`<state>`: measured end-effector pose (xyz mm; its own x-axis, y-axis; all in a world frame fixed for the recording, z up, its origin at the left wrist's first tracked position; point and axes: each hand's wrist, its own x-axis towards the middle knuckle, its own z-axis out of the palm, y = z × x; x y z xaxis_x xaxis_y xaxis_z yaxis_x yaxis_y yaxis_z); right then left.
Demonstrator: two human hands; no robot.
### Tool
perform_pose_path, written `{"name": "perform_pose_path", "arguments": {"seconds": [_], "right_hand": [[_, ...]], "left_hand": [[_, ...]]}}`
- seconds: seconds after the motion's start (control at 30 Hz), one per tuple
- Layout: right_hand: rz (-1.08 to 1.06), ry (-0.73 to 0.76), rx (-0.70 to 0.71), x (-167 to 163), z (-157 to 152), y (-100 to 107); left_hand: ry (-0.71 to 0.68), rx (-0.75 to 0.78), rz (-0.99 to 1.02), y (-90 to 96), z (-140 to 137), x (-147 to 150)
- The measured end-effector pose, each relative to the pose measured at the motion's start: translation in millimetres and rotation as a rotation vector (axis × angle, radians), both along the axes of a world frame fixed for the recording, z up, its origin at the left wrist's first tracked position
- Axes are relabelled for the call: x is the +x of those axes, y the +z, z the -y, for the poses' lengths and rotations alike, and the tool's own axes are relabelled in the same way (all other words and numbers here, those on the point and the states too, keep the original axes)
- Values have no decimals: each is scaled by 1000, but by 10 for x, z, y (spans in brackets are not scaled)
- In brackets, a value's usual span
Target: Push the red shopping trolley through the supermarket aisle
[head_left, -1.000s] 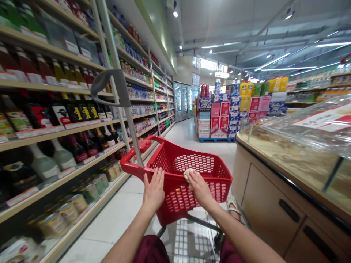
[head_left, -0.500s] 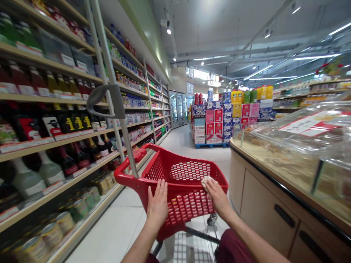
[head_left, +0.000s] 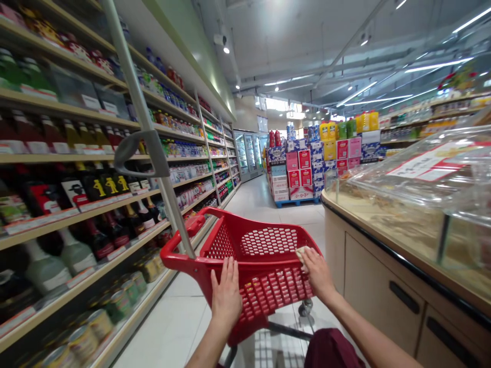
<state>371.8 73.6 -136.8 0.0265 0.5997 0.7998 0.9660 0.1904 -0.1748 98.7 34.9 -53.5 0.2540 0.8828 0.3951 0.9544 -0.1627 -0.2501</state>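
The right hand [head_left: 316,271], pinching a cloth [head_left: 301,251], has slid along the red cart's rim [head_left: 264,263], farther from the flat, unclenched left hand [head_left: 227,296]. More rim is now passed over.

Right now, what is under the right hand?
A pale cloth pokes out from under the right hand, at the near rim of the red shopping cart. The rest of the cloth and the rim directly beneath are covered.
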Motion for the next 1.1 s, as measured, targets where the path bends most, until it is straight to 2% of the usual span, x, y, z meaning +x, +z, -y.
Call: {"name": "perform_pose_path", "arguments": {"seconds": [0.07,0.1,0.23,0.3,0.33,0.43,0.5,0.63,0.7,0.77,0.83,0.9,0.97,1.1], "right_hand": [[-52,-69,2,8,-13,-8],[-40,-48,3,-68,-18,1],[113,195,53,-506,-22,61],[141,234,47,-483,-12,57],[130,201,22,-390,-4,46],[13,-32,-74,-60,12,33],[-34,-100,-97,-59,13,65],[50,131,-6,-543,20,150],[84,211,-1,-615,39,162],[78,169,-49,-434,56,149],[17,26,-84,-160,57,134],[-37,-63,-73,-37,43,140],[-22,4,-32,-177,25,170],[98,277,22,-677,17,223]], "left_hand": [[9,6,7,-3,13,45],[11,12,11,-4,20,68],[-4,18,10,-12,40,126],[-21,11,11,-26,41,141],[-29,6,14,-37,40,153],[-36,-1,22,-73,40,228],[-26,7,18,-86,50,302],[-55,-5,3,-41,79,396],[-113,-41,-7,7,91,381],[-152,-67,-2,50,106,345],[-161,-79,15,74,129,321],[-147,-84,27,85,158,330],[-139,-93,20,99,184,358],[-169,-113,21,173,202,334]]}}
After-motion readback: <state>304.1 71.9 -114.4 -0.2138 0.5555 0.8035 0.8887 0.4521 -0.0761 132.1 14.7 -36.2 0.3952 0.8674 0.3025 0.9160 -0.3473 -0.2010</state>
